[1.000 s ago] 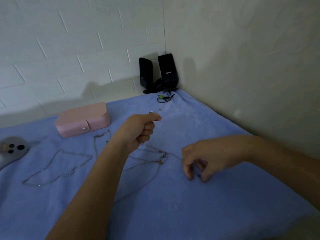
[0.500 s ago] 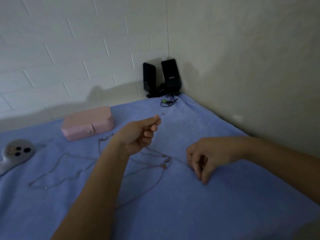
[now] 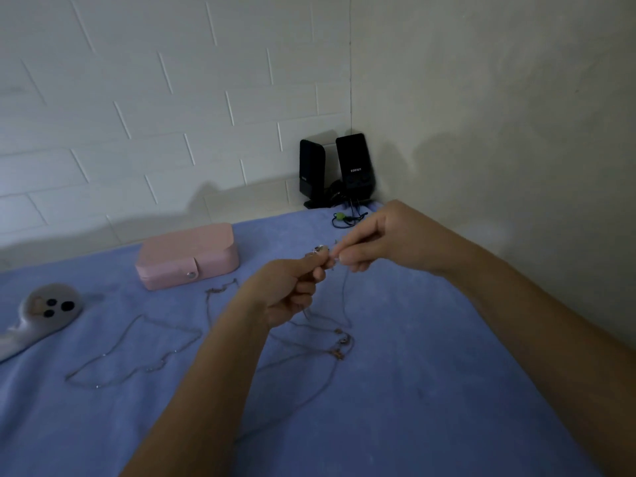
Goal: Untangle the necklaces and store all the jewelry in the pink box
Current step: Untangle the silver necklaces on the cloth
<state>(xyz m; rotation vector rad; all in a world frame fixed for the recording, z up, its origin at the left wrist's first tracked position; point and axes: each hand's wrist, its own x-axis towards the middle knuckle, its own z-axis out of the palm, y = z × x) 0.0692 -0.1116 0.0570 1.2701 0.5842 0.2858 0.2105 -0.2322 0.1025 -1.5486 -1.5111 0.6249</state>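
Both hands are raised above the blue cloth [image 3: 395, 390] and meet at a thin chain. My left hand [image 3: 285, 294] pinches one end of the necklace [image 3: 344, 304] by a small silver piece. My right hand [image 3: 378, 242] pinches the chain right beside it. The chain hangs down from the fingers to a tangle with small copper charms [image 3: 340, 342] on the cloth. A separate silver necklace [image 3: 137, 352] lies spread out at the left. The pink box [image 3: 187, 256] sits shut behind, its snap facing me.
Two black speakers [image 3: 335, 170] with a cable and green plug stand in the wall corner. A pale grey device with three dark spots [image 3: 48, 308] lies at the left edge of the cloth. Walls close off the back and right.
My right hand has lifted off the cloth and come up to my left hand, taking the chain beside it. The camera view has tilted down slightly.
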